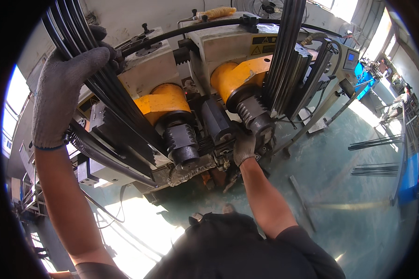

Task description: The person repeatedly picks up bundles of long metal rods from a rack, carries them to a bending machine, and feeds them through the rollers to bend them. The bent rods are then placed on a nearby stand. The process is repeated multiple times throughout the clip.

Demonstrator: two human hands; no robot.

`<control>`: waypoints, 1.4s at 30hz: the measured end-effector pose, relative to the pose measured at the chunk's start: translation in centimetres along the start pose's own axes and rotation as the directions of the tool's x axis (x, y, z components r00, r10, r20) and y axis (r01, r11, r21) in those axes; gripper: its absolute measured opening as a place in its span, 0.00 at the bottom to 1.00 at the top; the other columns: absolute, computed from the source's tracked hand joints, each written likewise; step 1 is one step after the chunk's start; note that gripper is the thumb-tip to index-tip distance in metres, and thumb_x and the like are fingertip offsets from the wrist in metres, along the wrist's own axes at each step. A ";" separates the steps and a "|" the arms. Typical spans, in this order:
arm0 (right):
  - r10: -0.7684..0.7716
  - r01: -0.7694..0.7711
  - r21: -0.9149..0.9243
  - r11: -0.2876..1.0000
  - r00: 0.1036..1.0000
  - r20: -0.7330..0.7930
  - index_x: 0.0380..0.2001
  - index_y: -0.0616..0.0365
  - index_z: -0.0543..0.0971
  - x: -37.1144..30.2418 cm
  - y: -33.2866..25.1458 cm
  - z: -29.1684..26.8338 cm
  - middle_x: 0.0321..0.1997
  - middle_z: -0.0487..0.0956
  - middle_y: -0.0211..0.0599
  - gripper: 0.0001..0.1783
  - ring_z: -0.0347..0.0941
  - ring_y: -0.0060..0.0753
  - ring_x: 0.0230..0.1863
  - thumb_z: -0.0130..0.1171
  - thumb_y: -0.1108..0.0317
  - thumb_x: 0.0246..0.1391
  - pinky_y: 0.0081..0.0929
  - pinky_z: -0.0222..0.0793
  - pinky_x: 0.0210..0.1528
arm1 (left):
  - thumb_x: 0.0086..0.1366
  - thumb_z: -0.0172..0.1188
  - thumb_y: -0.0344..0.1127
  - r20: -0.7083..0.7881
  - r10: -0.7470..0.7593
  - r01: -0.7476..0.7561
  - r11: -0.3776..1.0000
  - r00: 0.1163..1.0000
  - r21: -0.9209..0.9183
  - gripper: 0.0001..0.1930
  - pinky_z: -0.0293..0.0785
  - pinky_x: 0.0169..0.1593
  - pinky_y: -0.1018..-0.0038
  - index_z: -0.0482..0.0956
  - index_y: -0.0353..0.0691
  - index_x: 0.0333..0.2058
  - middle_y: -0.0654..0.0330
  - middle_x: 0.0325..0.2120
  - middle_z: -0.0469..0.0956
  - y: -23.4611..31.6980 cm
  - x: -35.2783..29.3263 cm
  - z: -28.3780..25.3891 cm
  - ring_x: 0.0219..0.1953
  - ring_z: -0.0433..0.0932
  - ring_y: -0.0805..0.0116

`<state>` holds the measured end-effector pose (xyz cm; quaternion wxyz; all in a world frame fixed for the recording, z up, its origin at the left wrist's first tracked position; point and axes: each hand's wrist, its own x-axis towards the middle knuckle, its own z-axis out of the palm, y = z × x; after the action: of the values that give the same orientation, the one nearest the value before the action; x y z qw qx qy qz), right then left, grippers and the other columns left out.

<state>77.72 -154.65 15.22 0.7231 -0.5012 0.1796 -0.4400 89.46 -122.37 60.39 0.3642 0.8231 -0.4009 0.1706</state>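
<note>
My left hand (63,88), in a grey knit glove, is wrapped round a bundle of long dark metal tubes (104,86). The thumb lies across the front and the fingers go behind. The bundle slants down to the left side of a machine with two orange-yellow arms (165,100), which end in dark ridged cylinders (181,142). My gloved right hand (245,145) reaches in low between the cylinders, beside a dark faceted block (216,120). Its fingers are dark and partly hidden, so I cannot make out whether they grip anything.
Another group of dark tubes (284,60) stands upright on the machine's right. A black hose (181,33) arches over the top. A ribbed hose (91,151) runs below my left hand. Rods lie on a rack (377,170) at far right; a metal bar (302,203) is near the floor.
</note>
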 end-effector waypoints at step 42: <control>0.407 -0.039 -0.746 0.665 0.856 0.319 0.71 0.59 0.77 -5.5 -11.8 -1.9 0.71 0.79 0.44 0.27 0.77 0.45 0.69 0.65 0.71 0.73 0.46 0.73 0.71 | 0.82 0.59 0.55 0.000 0.070 -0.051 0.724 0.998 0.687 0.28 0.74 0.74 0.54 0.81 0.44 0.70 0.52 0.64 0.85 2.6 -12.2 -7.5 0.67 0.84 0.56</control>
<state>68.05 -152.53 23.81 0.5405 -0.8045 0.2215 -0.1075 79.91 -111.34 59.70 0.0336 0.8836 -0.3312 0.3295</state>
